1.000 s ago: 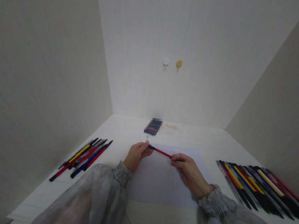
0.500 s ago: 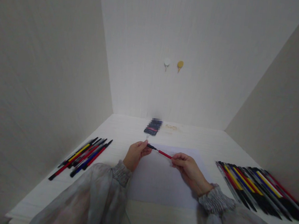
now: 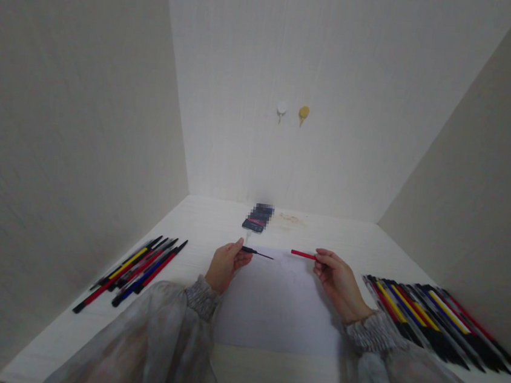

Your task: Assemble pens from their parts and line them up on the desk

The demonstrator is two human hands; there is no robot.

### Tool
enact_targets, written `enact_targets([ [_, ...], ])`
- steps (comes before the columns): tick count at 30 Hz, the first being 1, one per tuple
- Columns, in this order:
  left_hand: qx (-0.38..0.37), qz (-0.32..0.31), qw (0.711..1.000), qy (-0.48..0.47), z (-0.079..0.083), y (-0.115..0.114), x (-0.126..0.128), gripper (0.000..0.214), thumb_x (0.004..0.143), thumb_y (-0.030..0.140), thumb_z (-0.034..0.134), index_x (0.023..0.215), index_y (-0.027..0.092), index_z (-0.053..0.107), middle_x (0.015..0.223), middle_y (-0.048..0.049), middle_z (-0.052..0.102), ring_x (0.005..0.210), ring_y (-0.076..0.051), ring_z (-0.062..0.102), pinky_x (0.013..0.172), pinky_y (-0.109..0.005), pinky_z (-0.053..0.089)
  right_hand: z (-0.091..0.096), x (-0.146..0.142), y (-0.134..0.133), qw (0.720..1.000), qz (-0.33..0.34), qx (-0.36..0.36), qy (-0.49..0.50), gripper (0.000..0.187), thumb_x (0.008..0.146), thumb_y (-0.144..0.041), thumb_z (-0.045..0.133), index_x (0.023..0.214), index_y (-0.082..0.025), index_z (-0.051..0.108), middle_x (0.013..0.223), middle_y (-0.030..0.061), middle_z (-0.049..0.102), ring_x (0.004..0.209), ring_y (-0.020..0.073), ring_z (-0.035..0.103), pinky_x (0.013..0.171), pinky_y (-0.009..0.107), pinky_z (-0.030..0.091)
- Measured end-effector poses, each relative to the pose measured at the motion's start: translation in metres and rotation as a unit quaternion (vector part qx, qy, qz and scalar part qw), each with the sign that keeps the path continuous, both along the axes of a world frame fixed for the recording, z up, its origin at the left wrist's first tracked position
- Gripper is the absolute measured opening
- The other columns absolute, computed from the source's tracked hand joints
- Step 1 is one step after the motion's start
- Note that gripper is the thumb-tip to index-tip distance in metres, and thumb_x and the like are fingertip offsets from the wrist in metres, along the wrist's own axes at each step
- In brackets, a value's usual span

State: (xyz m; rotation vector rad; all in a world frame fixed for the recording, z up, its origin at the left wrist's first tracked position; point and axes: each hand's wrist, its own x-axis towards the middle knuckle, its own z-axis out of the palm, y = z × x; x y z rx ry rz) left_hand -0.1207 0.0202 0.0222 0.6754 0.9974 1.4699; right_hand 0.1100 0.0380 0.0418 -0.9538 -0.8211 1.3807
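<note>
My left hand (image 3: 224, 266) pinches a black pen piece (image 3: 249, 250) between thumb and fingers; a thin dark refill sticks out of it to the right. In my right hand (image 3: 336, 280) is a red pen barrel (image 3: 302, 254), its free end toward the left. A gap separates the refill's tip from the barrel. Both parts are held above a white sheet of paper (image 3: 276, 321). The barrel's other end is hidden by my right fingers.
Several coloured pens (image 3: 149, 266) lie in a loose pile on the left. A longer row of pens (image 3: 425, 313) lies on the right. At the back is a phone (image 3: 252, 226) with a white cable. White and yellow hooks (image 3: 304, 112) hang on the wall.
The red barrel has come away from the refill, as my right hand moved right and slightly up. More of the thin refill now shows. My left hand stays nearly in place.
</note>
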Motion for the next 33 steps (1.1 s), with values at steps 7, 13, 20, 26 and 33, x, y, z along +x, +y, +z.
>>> enact_targets([
  [7,-0.009,-0.051,0.998,0.044,-0.003,-0.001,0.002,0.022,0.067,0.034,0.059,0.065,0.013,0.054,0.062,-0.0039,0.062,0.056,-0.012,0.059,0.059,-0.023,0.048,-0.008,0.007,0.007,0.997,-0.025,0.017,-0.072,0.013,0.053,-0.016,0.062,0.063,-0.017,0.055,0.05,-0.0027,0.049,0.044,0.0091,0.044,0.041,0.023,0.035],
  [13,-0.013,-0.062,0.996,0.063,-0.004,-0.001,0.003,0.023,0.066,0.035,0.061,0.063,0.013,0.054,0.06,-0.0024,0.061,0.054,-0.011,0.058,0.056,-0.023,0.048,-0.015,0.013,0.014,0.944,-0.045,0.104,-0.31,0.008,0.056,-0.021,0.06,0.062,-0.018,0.055,0.048,-0.0035,0.051,0.046,0.0111,0.045,0.048,0.025,0.036],
  [20,-0.02,-0.076,0.994,0.076,-0.003,-0.001,0.005,0.023,0.064,0.034,0.062,0.06,0.014,0.053,0.059,-0.002,0.061,0.053,-0.011,0.057,0.056,-0.024,0.049,-0.016,0.017,0.016,0.877,-0.059,0.148,-0.454,0.005,0.059,-0.021,0.053,0.063,-0.019,0.055,0.053,-0.0026,0.054,0.048,0.012,0.047,0.052,0.025,0.035],
  [26,-0.027,-0.092,0.99,0.1,-0.001,-0.002,0.006,0.024,0.064,0.035,0.062,0.062,0.012,0.053,0.061,-0.0048,0.062,0.051,-0.011,0.057,0.053,-0.023,0.048,-0.008,0.023,0.015,0.833,-0.007,0.11,-0.542,0.005,0.055,-0.015,0.051,0.055,-0.018,0.055,0.048,-0.0017,0.054,0.047,0.0122,0.047,0.05,0.024,0.032],
  [33,-0.029,-0.108,0.985,0.133,-0.003,-0.001,0.007,0.026,0.065,0.037,0.06,0.062,0.012,0.053,0.059,-0.0033,0.061,0.05,-0.01,0.056,0.051,-0.021,0.048,0.006,0.037,0.01,0.804,0.014,0.143,-0.576,0.004,0.057,-0.017,0.052,0.058,-0.017,0.055,0.052,-0.001,0.055,0.051,0.0126,0.049,0.052,0.023,0.034],
])
